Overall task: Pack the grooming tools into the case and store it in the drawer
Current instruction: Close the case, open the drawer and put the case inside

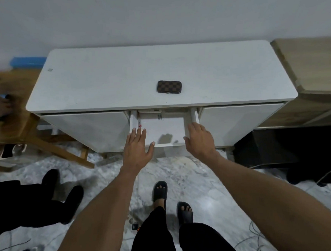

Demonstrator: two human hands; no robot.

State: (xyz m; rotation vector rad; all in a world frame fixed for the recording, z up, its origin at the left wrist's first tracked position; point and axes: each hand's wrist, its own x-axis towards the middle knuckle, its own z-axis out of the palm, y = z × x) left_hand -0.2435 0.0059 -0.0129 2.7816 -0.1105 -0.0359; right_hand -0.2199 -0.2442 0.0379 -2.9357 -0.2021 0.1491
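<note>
Both forearms reach forward from the person toward the drawer (162, 129), which stands pulled out from the middle of the white cabinet (120, 74). Left hand (138, 145): fingers spread and flat, holding nothing, over the drawer's near-left corner. Right hand (198, 138): fingers curled down at the drawer's near-right corner, seemingly resting on the rim; no object in it. Drawer interior looks mostly bare white, with a small red mark at its left wall; too small to identify. Beyond the drawer, on the cabinet top, the checkered case (169, 86) lies shut, not yet stored. Its long axis runs left to right, parallel to the drawer front. From the drawer it sits straight behind and slightly right of centre, so the right hand appears nearer. Judgement: next move is a reach up and forward over the drawer to take the case.
</note>
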